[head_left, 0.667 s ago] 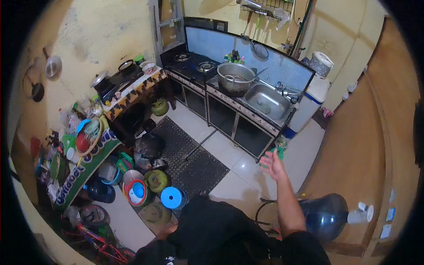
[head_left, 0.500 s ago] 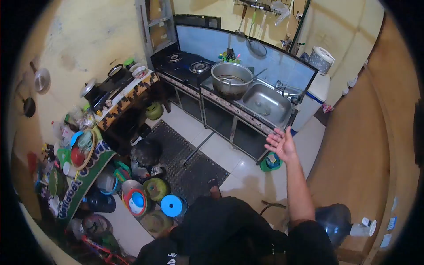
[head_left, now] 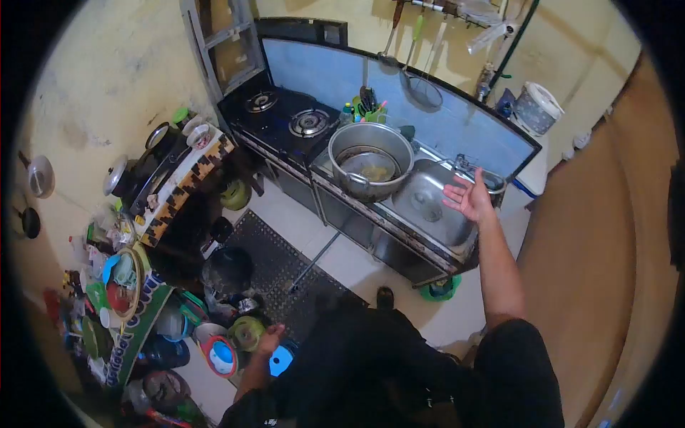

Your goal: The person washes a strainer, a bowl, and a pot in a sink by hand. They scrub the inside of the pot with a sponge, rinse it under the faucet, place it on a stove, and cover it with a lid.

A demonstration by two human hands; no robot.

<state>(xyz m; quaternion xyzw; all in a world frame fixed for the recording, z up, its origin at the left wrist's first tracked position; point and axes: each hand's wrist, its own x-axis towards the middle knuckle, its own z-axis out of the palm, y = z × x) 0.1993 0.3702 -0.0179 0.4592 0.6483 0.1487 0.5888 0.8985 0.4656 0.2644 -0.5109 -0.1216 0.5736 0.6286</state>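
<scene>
My right hand [head_left: 469, 197] is raised over the right end of the metal sink [head_left: 444, 227], its fingers spread and holding nothing. Below the faucet [head_left: 467, 165], in view, it appears apart from the basin. A large aluminium pot [head_left: 389, 188] stands left of the sink, with another round vessel and something yellowish inside. Low on my left side hangs my left hand [head_left: 270, 338], fingers loosely bent with nothing visible in them. Beneath it in view are a green gas cylinder [head_left: 247, 332] and a blue round lid [head_left: 280, 362].
A two-burner stove [head_left: 308, 123] is left of the pot. Ladles and a strainer [head_left: 424, 94] hang above. A dark perforated mat [head_left: 264, 250] covers the floor, with a rod [head_left: 314, 264] across it. Basins and jugs crowd the left; a wooden partition [head_left: 578, 242] bounds the right.
I have come closer to the counter, and the pot and sink look larger. My right hand now appears over the sink instead of before the counter. My left hand has come into view.
</scene>
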